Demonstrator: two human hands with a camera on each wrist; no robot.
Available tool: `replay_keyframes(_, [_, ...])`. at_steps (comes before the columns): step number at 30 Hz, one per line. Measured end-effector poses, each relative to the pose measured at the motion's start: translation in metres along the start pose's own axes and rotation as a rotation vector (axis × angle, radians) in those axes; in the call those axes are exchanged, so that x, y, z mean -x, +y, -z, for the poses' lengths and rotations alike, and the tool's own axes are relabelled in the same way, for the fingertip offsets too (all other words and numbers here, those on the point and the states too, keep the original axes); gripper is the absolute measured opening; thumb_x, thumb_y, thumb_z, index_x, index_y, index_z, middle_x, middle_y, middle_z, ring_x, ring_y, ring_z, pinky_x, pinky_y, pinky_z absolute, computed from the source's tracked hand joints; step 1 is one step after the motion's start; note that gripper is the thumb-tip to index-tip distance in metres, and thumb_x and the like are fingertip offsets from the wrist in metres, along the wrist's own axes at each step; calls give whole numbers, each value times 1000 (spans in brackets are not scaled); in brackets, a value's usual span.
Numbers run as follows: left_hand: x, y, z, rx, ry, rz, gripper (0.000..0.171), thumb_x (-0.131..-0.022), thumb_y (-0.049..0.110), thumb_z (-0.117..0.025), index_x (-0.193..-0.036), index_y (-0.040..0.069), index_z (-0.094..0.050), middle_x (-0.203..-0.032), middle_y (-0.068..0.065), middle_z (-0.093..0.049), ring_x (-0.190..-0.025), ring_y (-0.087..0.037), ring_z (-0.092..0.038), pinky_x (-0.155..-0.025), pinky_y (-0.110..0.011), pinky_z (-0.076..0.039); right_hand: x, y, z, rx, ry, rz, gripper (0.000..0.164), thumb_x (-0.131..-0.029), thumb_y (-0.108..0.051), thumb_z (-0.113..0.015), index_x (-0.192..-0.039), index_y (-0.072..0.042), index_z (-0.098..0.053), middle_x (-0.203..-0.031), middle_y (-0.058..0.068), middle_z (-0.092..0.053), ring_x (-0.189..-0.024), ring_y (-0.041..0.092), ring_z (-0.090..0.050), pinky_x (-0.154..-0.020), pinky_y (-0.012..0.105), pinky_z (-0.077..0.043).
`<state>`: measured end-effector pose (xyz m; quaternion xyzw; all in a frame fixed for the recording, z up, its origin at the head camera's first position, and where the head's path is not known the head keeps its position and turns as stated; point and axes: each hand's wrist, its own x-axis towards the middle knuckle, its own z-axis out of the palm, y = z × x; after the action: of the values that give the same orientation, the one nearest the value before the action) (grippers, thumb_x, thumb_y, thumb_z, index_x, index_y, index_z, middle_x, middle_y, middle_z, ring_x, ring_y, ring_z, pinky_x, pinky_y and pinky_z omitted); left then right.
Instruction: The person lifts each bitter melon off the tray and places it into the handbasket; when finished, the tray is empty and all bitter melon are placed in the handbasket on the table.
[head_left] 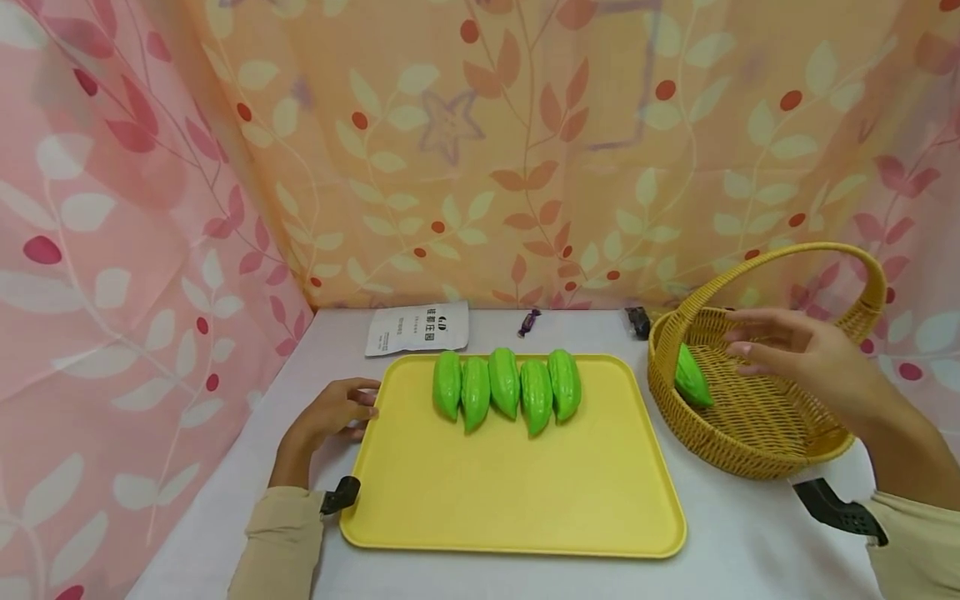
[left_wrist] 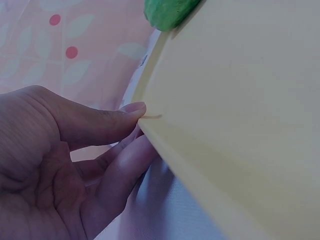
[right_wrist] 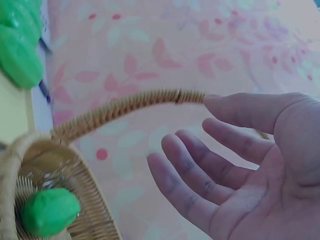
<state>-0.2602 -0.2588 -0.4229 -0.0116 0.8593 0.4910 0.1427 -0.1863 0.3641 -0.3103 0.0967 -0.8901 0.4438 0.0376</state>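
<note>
My left hand [head_left: 339,410] pinches the left rim of the yellow tray [head_left: 510,500], with the thumb over the edge and fingers beneath it, as the left wrist view shows. Side by side along the tray's far part lie several bright green, ridged bitter melons [head_left: 505,385] with pointed ends. To the right stands a wicker basket [head_left: 738,461] with a tall arched handle. One more green bitter melon [right_wrist: 50,212] lies inside it, at the left side. Over the basket, near its handle, my right hand [right_wrist: 235,165] holds nothing, its fingers loosely spread.
Behind the tray lie a white printed pouch [head_left: 417,328], a small purple wrapped candy [head_left: 528,322] and a dark wrapped packet [head_left: 638,322] close to the basket. Patterned curtains [head_left: 525,167] hang at the back and both sides of the white table [head_left: 720,550].
</note>
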Motion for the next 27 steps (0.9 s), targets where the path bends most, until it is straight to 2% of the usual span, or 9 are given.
replay_keyframes(6, [-3,0,0,10,-3,6,55,-98,2,-68,-151,-2,-53,-125,-22,-61,-74,-20,-63,-62,-29,-57,7,-12,-10,-57,-3,31,33,-107,-11,-63,-140,-15,-62,-123,-16,-69,-99,7,-73,-82,18,-58])
replay_keyframes(10, [-4,0,2,11,-5,-10,56,-98,2,-69,-151,-4,-52,-126,-24,-62,-76,-19,-63,-63,-29,-56,5,-20,-22,-114,-56,89,33,-106,-3,-61,-137,-13,-63,-124,-11,-69,-102,7,-72,-81,22,-60])
replay_keyframes(19, [-3,-2,4,1,-1,-7,57,-97,3,-71,-150,-4,-53,-128,-24,-62,-84,-20,-64,-64,-28,-57,-10,-34,-74,-223,-180,124,32,-105,-8,-64,-137,-8,-63,-118,0,-71,-103,12,-73,-82,33,-63])
replay_keyframes(27, [-3,-4,2,-4,-2,-5,57,-97,4,-72,-150,-4,-53,-128,-24,-63,-90,-21,-63,-66,-29,-57,-29,-27,-107,-250,-230,56,47,-104,-15,-69,-145,1,-55,-123,14,-65,-104,15,-72,-83,37,-63])
